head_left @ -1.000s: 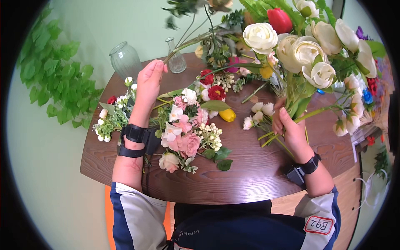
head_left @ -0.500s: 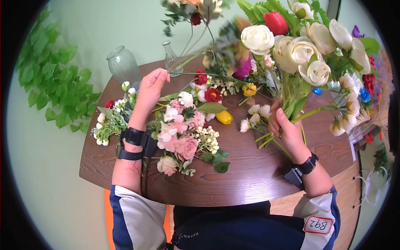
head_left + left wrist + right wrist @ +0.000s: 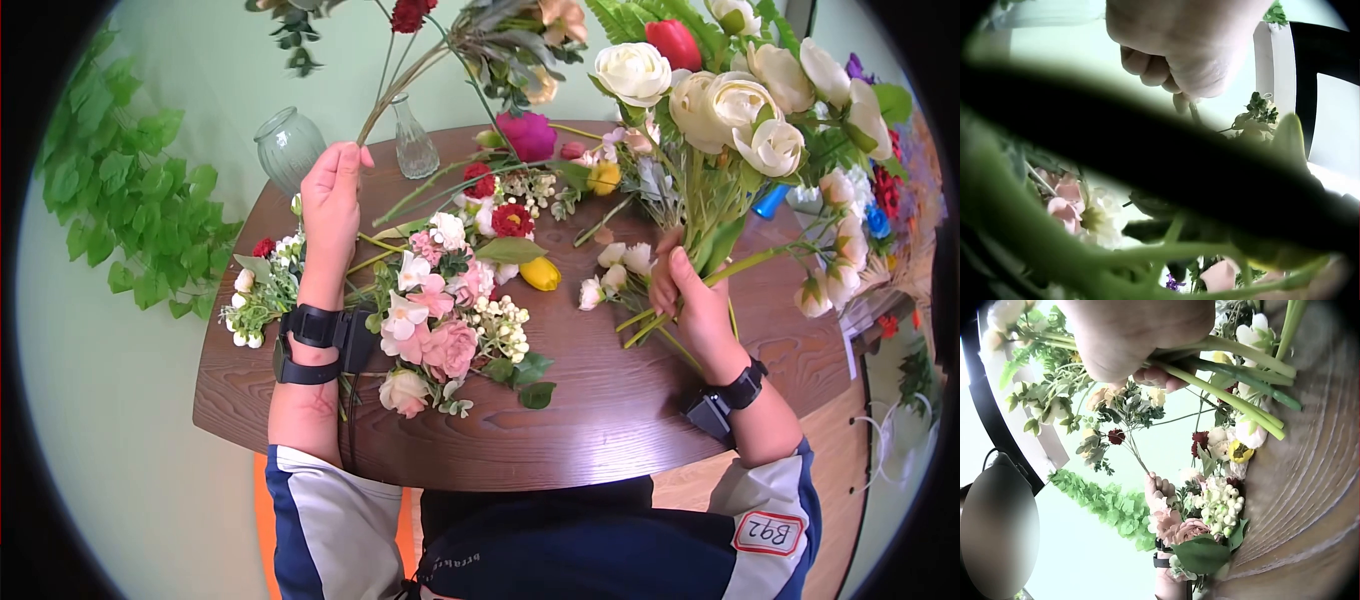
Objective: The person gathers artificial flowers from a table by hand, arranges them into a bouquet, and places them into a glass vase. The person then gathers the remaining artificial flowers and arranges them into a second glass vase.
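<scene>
My left hand [image 3: 332,196] is raised over the left side of the table, fingers curled around the stems of a flower spray [image 3: 515,48] with peach blooms, grey-green leaves and a dark red flower. In the right wrist view the same spray [image 3: 1125,403] rises out of that hand. My right hand [image 3: 692,292] grips a bouquet [image 3: 735,120] of large white ranunculus with a red tulip [image 3: 674,45] and fern leaves. Its cut stem ends [image 3: 1266,419] poke out below the fist, close over the tabletop. A dark blurred band hides much of the left wrist view.
A pile of pink and white flowers [image 3: 430,320] lies mid-table, a yellow tulip [image 3: 540,274] beside it. Small white blooms [image 3: 245,300] lie at the left. Two glass vases [image 3: 290,150] stand at the back left. A magenta flower [image 3: 527,135] and more stems lie at the back.
My left hand has moved left with the spray, whose blooms have swung up and away from the flowers at the back. The magenta flower now shows fully. The right hand stays nearly still with its bouquet.
</scene>
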A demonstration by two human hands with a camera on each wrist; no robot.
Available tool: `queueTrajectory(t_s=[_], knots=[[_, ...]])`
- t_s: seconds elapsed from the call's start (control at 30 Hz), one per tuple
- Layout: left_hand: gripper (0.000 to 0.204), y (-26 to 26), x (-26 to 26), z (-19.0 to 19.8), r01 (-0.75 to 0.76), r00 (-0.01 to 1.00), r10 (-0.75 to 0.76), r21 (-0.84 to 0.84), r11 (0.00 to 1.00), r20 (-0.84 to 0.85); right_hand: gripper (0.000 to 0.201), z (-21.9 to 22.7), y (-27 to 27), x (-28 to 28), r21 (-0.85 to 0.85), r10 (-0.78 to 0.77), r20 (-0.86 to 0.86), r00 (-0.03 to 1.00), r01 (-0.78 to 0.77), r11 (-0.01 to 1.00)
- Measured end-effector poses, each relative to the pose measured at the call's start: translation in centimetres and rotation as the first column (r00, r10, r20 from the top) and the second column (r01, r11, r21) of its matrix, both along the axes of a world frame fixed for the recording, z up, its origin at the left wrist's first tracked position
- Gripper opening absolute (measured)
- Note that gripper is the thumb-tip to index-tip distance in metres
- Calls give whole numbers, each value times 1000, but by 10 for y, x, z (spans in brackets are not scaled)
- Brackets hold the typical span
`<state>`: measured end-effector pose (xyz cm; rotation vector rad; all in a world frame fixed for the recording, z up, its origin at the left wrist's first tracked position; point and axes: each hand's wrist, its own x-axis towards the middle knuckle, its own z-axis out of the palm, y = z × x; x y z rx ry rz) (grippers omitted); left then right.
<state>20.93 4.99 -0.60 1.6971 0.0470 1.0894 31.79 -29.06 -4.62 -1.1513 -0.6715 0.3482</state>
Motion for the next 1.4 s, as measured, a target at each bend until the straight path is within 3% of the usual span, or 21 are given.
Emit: queueTrajectory(t_s=[0.2, 0.4, 0.63, 0.73, 0.8, 0.83, 0.9, 0.93, 1.0, 1.17, 1.23, 1.4], knots=[[25, -4, -8, 9, -182, 978, 174, 61, 981, 118, 27, 1, 0, 0, -9, 0, 14, 1000, 0, 1000], [25, -15, -10, 19, -194, 938, 178, 23, 981, 296, 27, 1, 0, 0, -1, 6, -8, 1000, -6, 1000], [23, -25, -21, 34, -244, 907, 237, -24, 970, 349, 27, 1, 0, 0, -8, 3, 1, 1000, -3, 1000], [23, -22, -20, 35, -246, 935, 226, 41, 968, 273, 27, -1, 0, 1, -9, -10, -3, 1000, 10, 1000], [23, -12, -21, 35, -136, 990, 138, 121, 983, -12, 27, 0, 0, 1, -7, -5, 1, 1000, 5, 1000], [23, -8, -19, 32, -137, 990, 139, 121, 983, -11, 26, 0, 0, 1, -5, -3, -1, 1000, 3, 1000], [23, -5, -15, 29, -140, 953, 249, 483, 865, -171, 26, 0, 0, 0, -5, -2, 3, 1000, 2, 1000], [23, -6, -15, 28, -139, 954, 248, 485, 863, -168, 26, 1, 0, 0, -5, -1, 5, 1000, 1, 1000], [23, -20, -14, 28, -103, 842, 367, 551, 828, -395, 26, 1, 1, 0, -1, -2, 5, 1000, 2, 1000], [25, -14, -6, 15, -7, 894, 208, 451, 893, -397, 26, 1, 1, 0, -6, -4, 11, 1000, 4, 1000], [25, -16, -8, 17, 46, 838, 217, 461, 886, -500, 26, 2, 1, -1, -15, -13, 13, 1000, 13, 1000], [26, -15, -7, 15, 45, 901, 134, 396, 917, -413, 26, 1, 0, 0, -8, -5, 22, 1000, 5, 1000]])
